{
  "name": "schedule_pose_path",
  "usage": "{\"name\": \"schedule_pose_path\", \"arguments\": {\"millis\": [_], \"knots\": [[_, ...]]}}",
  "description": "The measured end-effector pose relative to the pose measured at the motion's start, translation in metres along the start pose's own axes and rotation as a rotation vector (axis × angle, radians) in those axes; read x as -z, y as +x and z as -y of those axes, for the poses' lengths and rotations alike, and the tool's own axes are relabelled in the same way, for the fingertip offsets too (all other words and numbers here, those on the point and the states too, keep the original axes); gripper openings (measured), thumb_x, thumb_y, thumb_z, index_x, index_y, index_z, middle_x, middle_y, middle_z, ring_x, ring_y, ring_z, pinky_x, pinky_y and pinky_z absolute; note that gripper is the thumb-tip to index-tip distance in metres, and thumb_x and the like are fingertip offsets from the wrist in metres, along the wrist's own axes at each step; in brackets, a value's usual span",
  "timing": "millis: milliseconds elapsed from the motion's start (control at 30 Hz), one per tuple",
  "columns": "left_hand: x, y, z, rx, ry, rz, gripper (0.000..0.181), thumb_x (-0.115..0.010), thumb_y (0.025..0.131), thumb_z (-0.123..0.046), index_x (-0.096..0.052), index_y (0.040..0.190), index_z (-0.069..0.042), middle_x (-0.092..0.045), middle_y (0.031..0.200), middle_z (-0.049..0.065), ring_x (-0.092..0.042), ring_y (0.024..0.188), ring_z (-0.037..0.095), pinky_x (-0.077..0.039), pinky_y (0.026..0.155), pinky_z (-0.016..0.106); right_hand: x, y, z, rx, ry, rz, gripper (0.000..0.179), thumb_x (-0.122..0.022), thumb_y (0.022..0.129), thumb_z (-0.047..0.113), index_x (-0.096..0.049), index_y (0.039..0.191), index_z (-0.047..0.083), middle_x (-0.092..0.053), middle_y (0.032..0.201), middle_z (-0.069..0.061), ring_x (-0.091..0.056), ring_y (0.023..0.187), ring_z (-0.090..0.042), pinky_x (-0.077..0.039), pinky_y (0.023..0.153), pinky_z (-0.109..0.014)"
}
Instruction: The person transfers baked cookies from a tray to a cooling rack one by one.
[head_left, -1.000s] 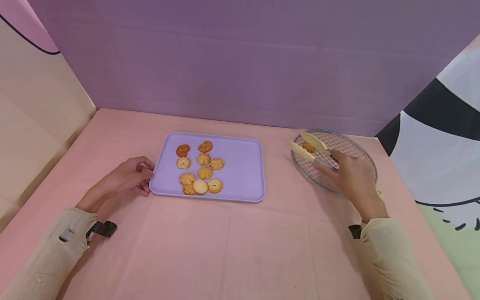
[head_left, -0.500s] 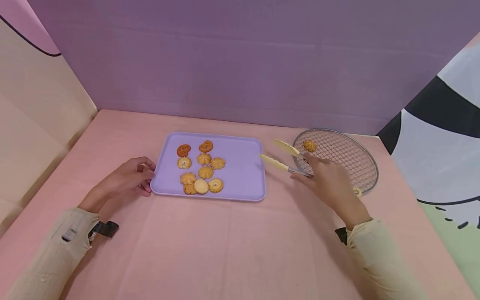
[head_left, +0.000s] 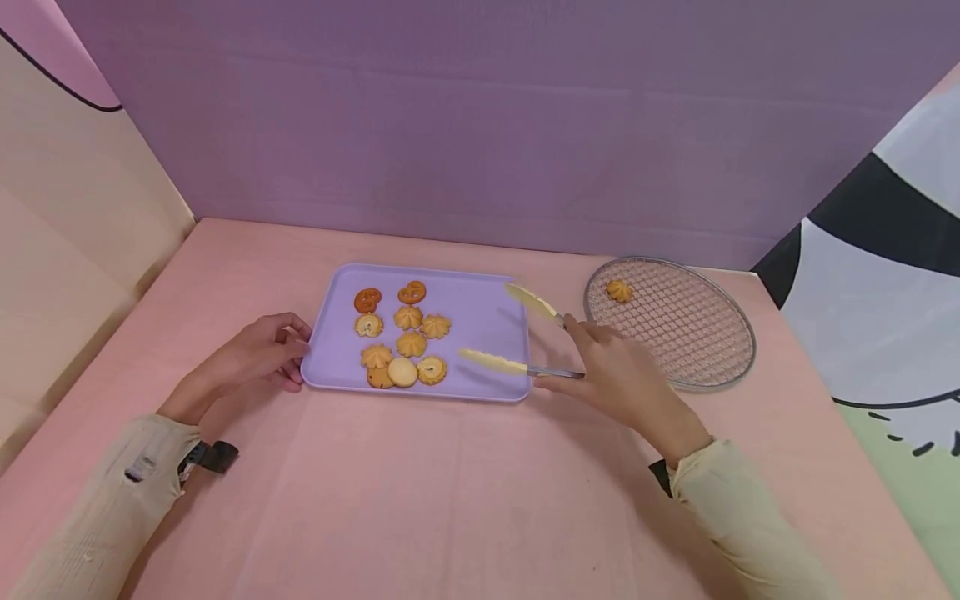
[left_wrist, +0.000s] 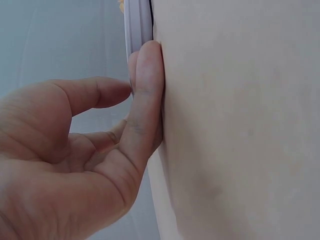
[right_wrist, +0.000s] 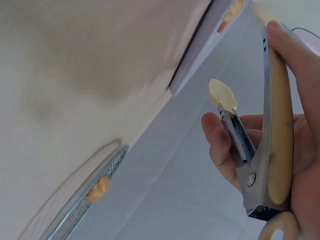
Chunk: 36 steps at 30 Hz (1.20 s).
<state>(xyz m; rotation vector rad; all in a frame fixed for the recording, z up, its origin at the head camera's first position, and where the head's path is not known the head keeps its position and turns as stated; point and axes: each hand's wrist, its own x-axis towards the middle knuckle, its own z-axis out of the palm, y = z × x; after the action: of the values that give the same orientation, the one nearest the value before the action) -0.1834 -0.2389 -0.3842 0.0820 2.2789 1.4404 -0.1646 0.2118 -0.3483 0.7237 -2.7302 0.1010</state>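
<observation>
From afar I've swung the right hand (head_left: 626,371), grasping spread, empty tongs (head_left: 495,362), off the mesh rack (head_left: 686,325) to the right side of the tray (head_left: 480,312), leaving one cookie (head_left: 619,291) unlifted beyond it, while the left hand (head_left: 251,354) touches its left edge, pinching or not I can't tell.

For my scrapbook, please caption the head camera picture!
Left hand at the purple tray of cookies, right hand holding spread tongs over it, and one cookie on the round wire rack.
</observation>
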Motion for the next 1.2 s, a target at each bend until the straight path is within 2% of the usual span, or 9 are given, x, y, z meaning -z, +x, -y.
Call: {"name": "schedule_pose_path", "arguments": {"millis": [100, 267, 400, 600, 733, 833, 1200], "knots": [[0.000, 0.000, 0.000, 0.006, -0.001, -0.001, 0.034, -0.049, 0.090, -0.011, -0.036, 0.117, 0.006, -0.052, 0.087, 0.021, -0.061, 0.064, 0.024, -0.056, 0.064, 0.038, -0.003, 0.003, 0.004, 0.020, -0.028, 0.026, 0.094, -0.057, 0.063, 0.072, -0.046, 0.127, 0.004, -0.061, 0.107, -0.012, -0.061, 0.086, -0.029, -0.053, 0.059, -0.044], [0.000, 0.000, 0.000, 0.011, 0.003, 0.000, 0.034, -0.048, 0.090, -0.011, -0.036, 0.118, 0.005, -0.052, 0.087, 0.021, -0.061, 0.064, 0.024, -0.056, 0.064, 0.038, -0.009, 0.010, 0.009, 0.051, -0.039, 0.039, 0.092, -0.056, 0.066, 0.072, -0.048, 0.125, 0.002, -0.062, 0.103, -0.012, -0.061, 0.081, -0.028, -0.053, 0.058, -0.043], [0.000, 0.000, -0.001, 0.007, 0.005, -0.004, 0.034, -0.048, 0.090, -0.011, -0.036, 0.117, 0.005, -0.052, 0.087, 0.021, -0.061, 0.064, 0.024, -0.057, 0.064, 0.038, -0.013, 0.018, 0.014, 0.043, -0.027, 0.063, 0.091, -0.054, 0.066, 0.072, -0.048, 0.125, 0.003, -0.063, 0.099, -0.009, -0.061, 0.078, -0.027, -0.053, 0.057, -0.043], [0.000, 0.000, -0.002, 0.004, 0.005, -0.005, 0.033, -0.048, 0.090, -0.010, -0.037, 0.117, 0.006, -0.052, 0.088, 0.021, -0.061, 0.064, 0.024, -0.056, 0.064, 0.038, -0.017, 0.031, 0.023, 0.045, 0.011, 0.096, 0.086, -0.057, 0.067, 0.069, -0.050, 0.120, 0.003, -0.061, 0.082, -0.003, -0.058, 0.063, -0.019, -0.051, 0.053, -0.037], [0.000, 0.000, -0.001, 0.008, 0.006, -0.004, 0.033, -0.048, 0.090, -0.010, -0.037, 0.117, 0.006, -0.052, 0.087, 0.020, -0.061, 0.064, 0.024, -0.056, 0.064, 0.038, -0.018, 0.037, 0.030, 0.054, 0.033, 0.087, 0.075, -0.060, 0.068, 0.065, -0.055, 0.113, 0.005, -0.052, 0.065, 0.004, -0.047, 0.051, -0.013, -0.043, 0.045, -0.029], [0.000, 0.000, -0.001, 0.010, 0.005, -0.006, 0.033, -0.048, 0.090, -0.011, -0.037, 0.117, 0.005, -0.052, 0.087, 0.020, -0.061, 0.064, 0.024, -0.056, 0.064, 0.038, -0.019, 0.041, 0.035, 0.051, 0.051, 0.085, 0.069, -0.062, 0.068, 0.062, -0.058, 0.110, 0.007, -0.047, 0.059, 0.005, -0.042, 0.048, -0.012, -0.038, 0.042, -0.026], [0.001, 0.001, -0.001, 0.017, 0.014, -0.005, 0.033, -0.048, 0.090, -0.010, -0.036, 0.117, 0.005, -0.051, 0.088, 0.021, -0.060, 0.064, 0.024, -0.056, 0.064, 0.038, -0.023, 0.048, 0.044, 0.046, 0.069, 0.114, 0.060, -0.063, 0.071, 0.058, -0.060, 0.107, 0.010, -0.047, 0.056, 0.006, -0.042, 0.047, -0.011, -0.037, 0.040, -0.026]]}}
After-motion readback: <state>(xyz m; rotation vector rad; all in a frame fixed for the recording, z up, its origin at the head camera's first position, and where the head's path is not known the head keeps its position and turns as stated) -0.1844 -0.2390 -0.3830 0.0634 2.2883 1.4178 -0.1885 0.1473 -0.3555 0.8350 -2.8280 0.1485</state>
